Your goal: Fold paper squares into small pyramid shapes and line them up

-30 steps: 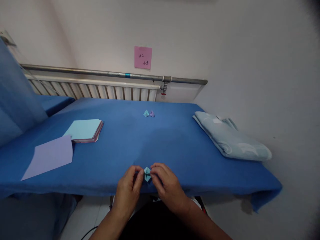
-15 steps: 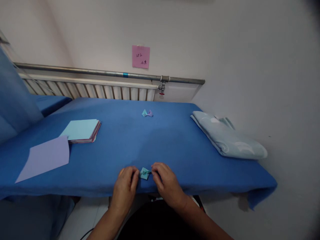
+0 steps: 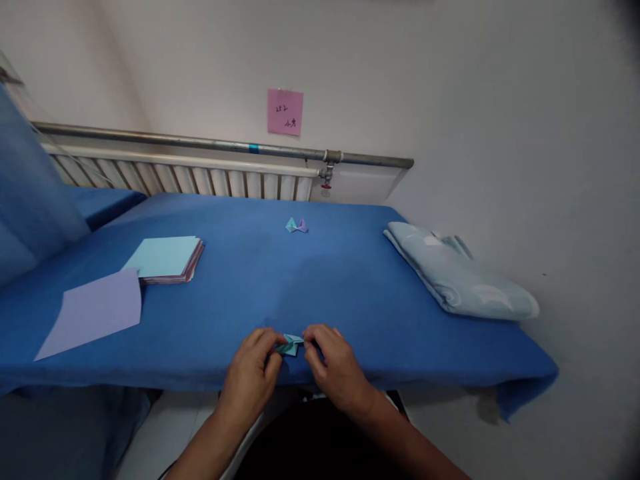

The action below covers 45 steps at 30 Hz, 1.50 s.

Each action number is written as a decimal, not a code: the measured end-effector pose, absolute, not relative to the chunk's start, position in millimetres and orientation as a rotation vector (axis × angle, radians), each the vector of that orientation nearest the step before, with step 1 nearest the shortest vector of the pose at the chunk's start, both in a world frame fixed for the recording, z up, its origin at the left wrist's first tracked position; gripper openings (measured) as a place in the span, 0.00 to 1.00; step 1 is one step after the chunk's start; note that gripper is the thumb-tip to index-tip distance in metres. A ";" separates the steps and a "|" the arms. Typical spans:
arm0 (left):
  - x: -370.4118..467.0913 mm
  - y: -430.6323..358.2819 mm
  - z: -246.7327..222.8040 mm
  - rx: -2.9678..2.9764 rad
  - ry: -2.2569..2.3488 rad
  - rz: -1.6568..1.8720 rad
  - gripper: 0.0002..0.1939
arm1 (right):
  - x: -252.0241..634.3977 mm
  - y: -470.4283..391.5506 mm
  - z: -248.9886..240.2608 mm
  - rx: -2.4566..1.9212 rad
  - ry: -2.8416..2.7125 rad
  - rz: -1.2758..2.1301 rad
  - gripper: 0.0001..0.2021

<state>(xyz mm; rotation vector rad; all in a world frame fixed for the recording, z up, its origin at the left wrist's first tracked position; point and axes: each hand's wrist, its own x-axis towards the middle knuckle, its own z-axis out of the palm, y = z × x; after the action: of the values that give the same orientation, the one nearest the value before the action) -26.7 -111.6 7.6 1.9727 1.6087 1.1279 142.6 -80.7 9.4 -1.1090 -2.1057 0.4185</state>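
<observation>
A small piece of folded teal paper [image 3: 291,345] sits between my hands, just above or on the near edge of the blue-covered table [image 3: 240,293]. My left hand [image 3: 254,365] is closed on its left side, with the index finger over the top and the thumb below. The fingertips of my right hand [image 3: 334,367] pinch its right tip. Parts of the paper are hidden under the left fingers. Farther back lies a finished-looking folded paper bow [image 3: 297,225], one half teal and the other purple.
At the left, a stack of coloured paper [image 3: 165,257] has a light blue sheet on top. A loose purple sheet [image 3: 95,313] overlaps its near corner. A folded pale green blanket [image 3: 455,273] lies at the right. Behind the table stand a radiator [image 3: 200,179] and pipe [image 3: 200,143].
My left fingers have moved right and over the teal paper, covering more of its left side. The right hand keeps its pinch. The whole view has shifted slightly.
</observation>
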 end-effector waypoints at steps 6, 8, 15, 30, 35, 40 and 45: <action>-22.6 -100.9 18.1 1.994 1.782 0.785 0.13 | 139.6 -75.8 11.4 -1.128 -2.129 0.420 0.07; -21.8 -98.4 19.7 1.984 1.818 0.712 0.13 | 139.0 -73.9 12.8 -1.104 -2.164 0.428 0.06; -17.3 -96.0 25.0 1.981 1.827 0.618 0.12 | 135.1 -67.3 21.5 -1.066 -2.339 0.450 0.03; -15.1 -94.7 44.7 2.033 1.837 0.276 0.16 | 137.4 -59.5 33.6 -1.171 -2.452 0.624 0.13; -13.3 -95.2 51.1 2.051 1.850 0.157 0.18 | 133.3 -57.0 45.0 -1.259 -2.573 0.578 0.12; -10.7 -95.7 55.6 2.054 1.873 0.070 0.19 | 130.8 -58.2 52.7 -1.349 -2.649 0.511 0.11; -10.0 -94.2 55.1 2.047 1.887 0.014 0.21 | 130.2 -59.0 57.0 -1.383 -2.698 0.489 0.13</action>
<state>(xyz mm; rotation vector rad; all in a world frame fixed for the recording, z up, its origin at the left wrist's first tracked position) -10.0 -94.2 55.1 2.0474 1.8870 0.0136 130.2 -59.0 57.0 -1.3830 -2.6979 0.4885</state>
